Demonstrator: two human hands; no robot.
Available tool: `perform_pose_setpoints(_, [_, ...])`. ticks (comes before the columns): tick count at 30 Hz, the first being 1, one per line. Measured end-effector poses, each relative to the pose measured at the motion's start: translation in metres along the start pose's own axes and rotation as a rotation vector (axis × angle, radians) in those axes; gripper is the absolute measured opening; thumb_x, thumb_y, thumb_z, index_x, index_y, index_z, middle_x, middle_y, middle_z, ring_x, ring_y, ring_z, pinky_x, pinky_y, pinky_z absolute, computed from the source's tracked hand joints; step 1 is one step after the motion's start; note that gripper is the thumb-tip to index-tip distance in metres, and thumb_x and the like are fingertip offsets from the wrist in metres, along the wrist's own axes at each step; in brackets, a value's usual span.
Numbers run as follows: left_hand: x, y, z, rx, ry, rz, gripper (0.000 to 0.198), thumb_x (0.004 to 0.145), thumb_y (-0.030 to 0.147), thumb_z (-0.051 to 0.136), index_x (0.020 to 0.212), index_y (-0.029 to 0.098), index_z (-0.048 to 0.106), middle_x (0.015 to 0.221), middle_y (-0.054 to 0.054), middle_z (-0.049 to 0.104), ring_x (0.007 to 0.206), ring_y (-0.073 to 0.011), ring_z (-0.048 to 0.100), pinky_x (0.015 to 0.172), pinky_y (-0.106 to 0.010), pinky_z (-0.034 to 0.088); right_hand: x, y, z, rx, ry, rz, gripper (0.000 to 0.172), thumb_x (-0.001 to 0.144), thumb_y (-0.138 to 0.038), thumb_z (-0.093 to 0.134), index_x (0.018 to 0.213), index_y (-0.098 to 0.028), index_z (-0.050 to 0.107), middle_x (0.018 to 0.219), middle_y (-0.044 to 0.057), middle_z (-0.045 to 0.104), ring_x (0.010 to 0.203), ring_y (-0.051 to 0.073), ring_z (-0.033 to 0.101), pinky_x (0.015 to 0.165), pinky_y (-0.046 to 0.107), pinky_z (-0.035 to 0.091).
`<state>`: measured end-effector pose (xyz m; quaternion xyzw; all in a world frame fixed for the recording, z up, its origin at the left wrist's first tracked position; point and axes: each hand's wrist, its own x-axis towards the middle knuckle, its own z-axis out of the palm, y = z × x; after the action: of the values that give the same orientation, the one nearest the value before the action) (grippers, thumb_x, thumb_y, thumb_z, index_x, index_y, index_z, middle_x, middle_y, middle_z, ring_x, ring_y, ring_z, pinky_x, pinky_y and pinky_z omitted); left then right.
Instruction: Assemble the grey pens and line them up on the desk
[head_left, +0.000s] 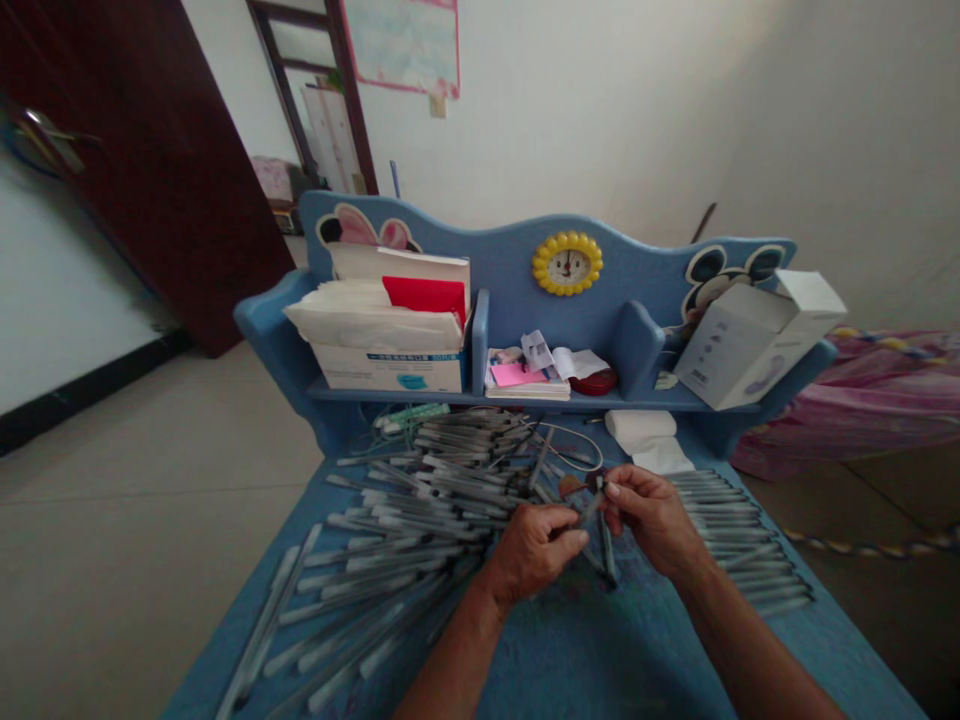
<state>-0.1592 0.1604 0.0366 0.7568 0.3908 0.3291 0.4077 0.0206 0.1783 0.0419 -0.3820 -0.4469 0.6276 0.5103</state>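
Note:
My left hand and my right hand meet over the desk, fingers closed around a slim translucent grey pen. The left pinches its lower end, while the right fingertips grip the upper end near a dark tip. Just below them, a few more pens lie on the desk. A big loose heap of similar grey pens spreads to the left, partly behind my left hand. To the right, several pens lie side by side in a row, partly hidden by my right forearm.
The blue desk has a raised shelf at its back. On it stand a carton of papers, a stack of notebooks, and a tilted white box. A paper roll and a white cable lie below the shelf.

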Motion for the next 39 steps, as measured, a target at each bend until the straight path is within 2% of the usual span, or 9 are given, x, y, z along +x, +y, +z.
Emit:
perform_pose_setpoints(4, [-0.001, -0.001, 0.000, -0.072, -0.005, -0.049, 0.020, 0.078, 0.022, 0.048, 0.059, 0.014, 0.051, 0.057, 0.005, 0.037, 0.056, -0.0090, 0.038, 0.052, -0.020, 0.028, 0.000, -0.002, -0.002, -0.067, -0.022, -0.004, 0.023, 0.068, -0.033, 0.072, 0.073, -0.017, 0.057, 0.057, -0.002, 0.063, 0.039, 0.008, 0.050, 0.040, 0.020, 0.038])
perform_pose_setpoints(10, [-0.001, -0.003, 0.001, -0.107, -0.042, -0.068, 0.019, 0.076, 0.022, 0.050, 0.058, 0.014, 0.050, 0.057, 0.005, 0.034, 0.055, -0.0085, 0.035, 0.051, -0.020, 0.027, 0.003, -0.016, -0.016, -0.318, -0.148, 0.027, 0.024, 0.069, -0.035, 0.070, 0.082, -0.016, 0.064, 0.059, -0.001, 0.063, 0.043, 0.009, 0.053, 0.044, 0.021, 0.042])
perform_pose_setpoints(14, [-0.001, -0.003, 0.001, -0.066, -0.062, -0.074, 0.014, 0.074, 0.020, 0.051, 0.062, 0.014, 0.054, 0.057, 0.005, 0.038, 0.056, -0.0087, 0.038, 0.051, -0.020, 0.027, 0.003, -0.024, -0.024, -0.491, -0.208, 0.032, 0.023, 0.070, -0.037, 0.068, 0.072, -0.015, 0.065, 0.053, -0.003, 0.060, 0.043, 0.009, 0.052, 0.044, 0.020, 0.039])
perform_pose_setpoints(18, [0.000, -0.001, 0.003, 0.051, -0.065, -0.006, 0.014, 0.071, 0.016, 0.054, 0.057, 0.015, 0.052, 0.054, 0.006, 0.038, 0.053, -0.0077, 0.039, 0.052, -0.020, 0.027, -0.001, -0.022, -0.028, -0.630, -0.251, 0.062, 0.031, 0.076, -0.042, 0.061, 0.061, -0.015, 0.062, 0.045, -0.003, 0.055, 0.040, 0.009, 0.050, 0.042, 0.019, 0.035])
perform_pose_setpoints(23, [0.000, -0.001, 0.006, 0.194, -0.053, 0.047, 0.015, 0.069, 0.013, 0.056, 0.055, 0.015, 0.051, 0.054, 0.006, 0.042, 0.053, -0.0080, 0.042, 0.051, -0.019, 0.028, -0.007, -0.019, -0.028, -0.743, -0.229, 0.048, 0.043, 0.082, -0.047, 0.050, 0.055, -0.015, 0.057, 0.039, -0.004, 0.049, 0.036, 0.008, 0.046, 0.038, 0.018, 0.032])
perform_pose_setpoints(27, [0.001, -0.003, 0.008, 0.238, -0.055, 0.063, 0.013, 0.070, 0.013, 0.056, 0.057, 0.016, 0.054, 0.056, 0.005, 0.047, 0.054, -0.0079, 0.045, 0.051, -0.018, 0.029, -0.012, -0.020, -0.028, -0.688, -0.192, -0.031, 0.026, 0.077, -0.042, 0.059, 0.083, -0.017, 0.062, 0.053, -0.004, 0.055, 0.047, 0.011, 0.053, 0.044, 0.020, 0.039])
perform_pose_setpoints(30, [0.001, -0.003, 0.009, 0.260, -0.063, 0.079, 0.015, 0.070, 0.013, 0.055, 0.056, 0.016, 0.053, 0.054, 0.005, 0.047, 0.053, -0.0081, 0.045, 0.051, -0.019, 0.030, -0.014, -0.016, -0.028, -0.740, -0.154, -0.036, 0.026, 0.077, -0.042, 0.059, 0.068, -0.017, 0.060, 0.049, -0.004, 0.052, 0.044, 0.010, 0.051, 0.043, 0.020, 0.038])
perform_pose_setpoints(33, [0.001, -0.002, 0.010, 0.274, -0.069, 0.077, 0.015, 0.070, 0.014, 0.055, 0.055, 0.016, 0.054, 0.054, 0.004, 0.048, 0.052, -0.0085, 0.046, 0.050, -0.019, 0.029, -0.015, -0.012, -0.028, -0.879, -0.089, -0.017, 0.044, 0.083, -0.046, 0.049, 0.050, -0.017, 0.051, 0.041, -0.003, 0.046, 0.036, 0.009, 0.046, 0.037, 0.020, 0.032])
perform_pose_setpoints(39, [0.000, 0.001, 0.009, 0.299, -0.060, 0.100, 0.015, 0.070, 0.013, 0.056, 0.055, 0.016, 0.053, 0.055, 0.004, 0.049, 0.053, -0.0085, 0.047, 0.052, -0.019, 0.030, -0.018, -0.013, -0.027, -0.800, -0.149, -0.010, 0.035, 0.080, -0.047, 0.053, 0.064, -0.017, 0.058, 0.050, -0.003, 0.054, 0.041, 0.010, 0.053, 0.040, 0.019, 0.037])
